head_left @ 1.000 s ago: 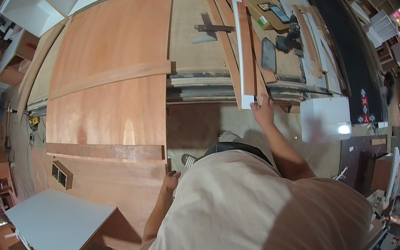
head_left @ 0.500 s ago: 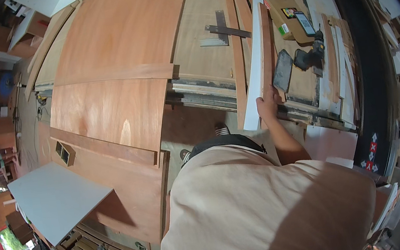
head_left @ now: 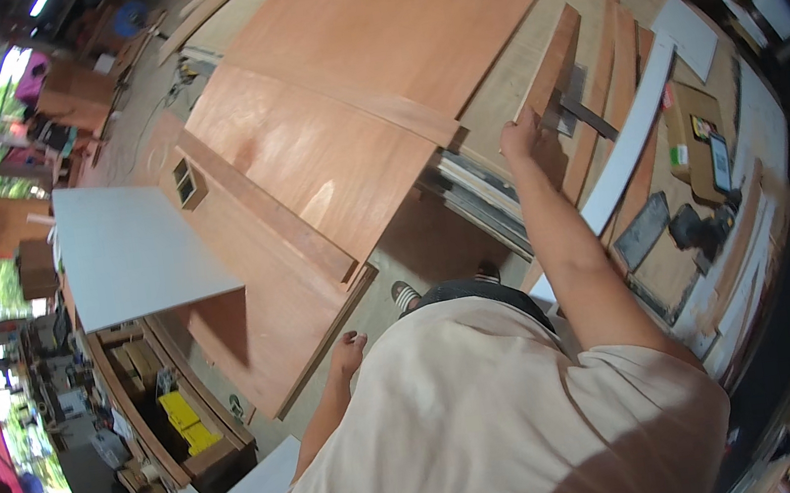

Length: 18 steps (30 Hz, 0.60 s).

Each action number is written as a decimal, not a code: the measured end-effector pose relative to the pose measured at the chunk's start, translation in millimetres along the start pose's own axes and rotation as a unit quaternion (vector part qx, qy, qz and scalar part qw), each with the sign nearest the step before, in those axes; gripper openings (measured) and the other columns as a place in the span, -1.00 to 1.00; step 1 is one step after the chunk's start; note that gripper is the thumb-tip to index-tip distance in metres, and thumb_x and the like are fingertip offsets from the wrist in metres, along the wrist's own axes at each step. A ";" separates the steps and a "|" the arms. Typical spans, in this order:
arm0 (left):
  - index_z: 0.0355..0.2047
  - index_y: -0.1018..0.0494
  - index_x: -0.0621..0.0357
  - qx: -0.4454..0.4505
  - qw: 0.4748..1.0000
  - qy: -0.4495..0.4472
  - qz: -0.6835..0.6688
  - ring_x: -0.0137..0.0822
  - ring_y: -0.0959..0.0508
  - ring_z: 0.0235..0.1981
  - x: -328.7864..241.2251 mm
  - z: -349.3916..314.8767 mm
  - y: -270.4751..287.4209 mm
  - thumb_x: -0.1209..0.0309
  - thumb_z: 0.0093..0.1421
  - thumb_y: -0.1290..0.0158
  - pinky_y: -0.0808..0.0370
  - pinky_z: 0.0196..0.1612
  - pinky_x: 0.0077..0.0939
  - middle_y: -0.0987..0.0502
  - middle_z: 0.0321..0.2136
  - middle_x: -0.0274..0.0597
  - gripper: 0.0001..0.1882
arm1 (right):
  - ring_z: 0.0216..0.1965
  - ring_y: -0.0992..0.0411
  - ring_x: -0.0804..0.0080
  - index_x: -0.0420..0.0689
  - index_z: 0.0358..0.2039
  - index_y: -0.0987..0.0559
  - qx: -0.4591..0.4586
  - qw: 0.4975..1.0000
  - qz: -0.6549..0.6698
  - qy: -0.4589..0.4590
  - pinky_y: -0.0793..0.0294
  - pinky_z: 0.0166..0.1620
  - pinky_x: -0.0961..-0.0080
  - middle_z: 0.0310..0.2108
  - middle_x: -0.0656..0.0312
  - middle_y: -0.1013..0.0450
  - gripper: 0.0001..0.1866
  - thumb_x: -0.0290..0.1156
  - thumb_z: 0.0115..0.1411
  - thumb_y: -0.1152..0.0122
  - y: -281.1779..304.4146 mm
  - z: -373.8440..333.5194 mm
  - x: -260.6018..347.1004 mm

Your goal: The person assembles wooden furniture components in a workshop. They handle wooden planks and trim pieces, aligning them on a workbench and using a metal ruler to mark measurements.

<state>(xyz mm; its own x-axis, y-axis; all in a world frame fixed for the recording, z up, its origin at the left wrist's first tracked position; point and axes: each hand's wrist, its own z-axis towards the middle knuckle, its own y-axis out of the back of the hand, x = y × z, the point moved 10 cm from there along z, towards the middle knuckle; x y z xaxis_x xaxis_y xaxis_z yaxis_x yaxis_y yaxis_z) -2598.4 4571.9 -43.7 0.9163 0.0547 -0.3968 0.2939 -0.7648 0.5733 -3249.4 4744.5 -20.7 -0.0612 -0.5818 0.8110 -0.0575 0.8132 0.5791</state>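
Held strip (head_left: 551, 60): wood, smooth, matt. Panel (head_left: 324, 161): wood, smooth, slight sheen. White board (head_left: 131, 251): smooth. Square (head_left: 589, 117): dark, looks metal. Box (head_left: 690, 113): cardboard, matt. Shirt (head_left: 465, 397): creased cloth, matt.

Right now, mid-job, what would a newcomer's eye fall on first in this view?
Probably the broad reddish-brown plywood across the upper middle, with the right hand gripping a wooden strip just to its right. Next might come the pale grey panel on the left and the bright yellow item below it. At the right, a dark drill lies near a phone on a cardboard box.
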 end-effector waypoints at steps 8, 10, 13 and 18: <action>0.19 -0.33 0.41 0.009 0.998 0.010 -0.061 -0.03 -0.55 0.03 45.0 -6.9 -38.5 0.17 0.29 -0.07 -0.44 0.10 -0.30 -0.52 0.02 0.23 -0.39 | 0.32 -0.02 -0.21 -0.07 0.32 -0.17 0.114 0.974 -0.193 -0.027 -0.05 0.33 -0.02 0.34 -0.19 0.01 -0.23 -0.15 0.15 -0.22 14.5 -26.6 8.2; 0.18 -0.33 0.41 0.040 0.999 0.018 -0.017 -0.04 -0.55 0.03 86.4 -13.9 -63.2 0.18 0.29 -0.07 -0.44 0.09 -0.31 -0.53 0.01 0.23 -0.39 | 0.34 0.01 -0.22 -0.03 0.35 -0.15 0.061 0.956 -0.286 0.026 -0.04 0.32 -0.08 0.34 -0.21 0.02 -0.15 -0.07 0.12 -0.27 64.1 -55.0 -5.9; 0.18 -0.33 0.41 0.086 0.996 0.026 0.030 -0.06 -0.55 0.02 126.7 -6.9 -87.4 0.18 0.29 -0.07 -0.44 0.08 -0.31 -0.53 0.01 0.22 -0.40 | 0.34 0.03 -0.22 0.02 0.38 -0.11 -0.024 0.925 -0.377 0.042 -0.05 0.29 -0.12 0.32 -0.23 0.02 -0.06 -0.02 0.06 -0.34 130.2 -94.7 -62.1; 0.18 -0.34 0.41 0.081 0.993 0.033 0.073 -0.08 -0.55 0.01 135.3 8.8 -54.6 0.20 0.30 -0.07 -0.45 0.07 -0.33 -0.54 -0.01 0.20 -0.41 | 0.29 -0.01 -0.24 -0.04 0.38 -0.07 0.064 0.932 -0.340 -0.111 -0.12 0.24 -0.14 0.31 -0.21 0.04 0.01 -0.04 0.02 -0.39 176.2 -139.1 -121.5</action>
<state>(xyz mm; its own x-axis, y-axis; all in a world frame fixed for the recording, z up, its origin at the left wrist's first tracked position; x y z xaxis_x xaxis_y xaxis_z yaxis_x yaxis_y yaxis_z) -2492.9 4615.4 -135.0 0.9633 -0.0276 -0.2671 0.1131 -0.8604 0.4969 -3113.5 4960.0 -5.7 -0.1718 -0.9614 0.2149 -0.2758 0.2563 0.9264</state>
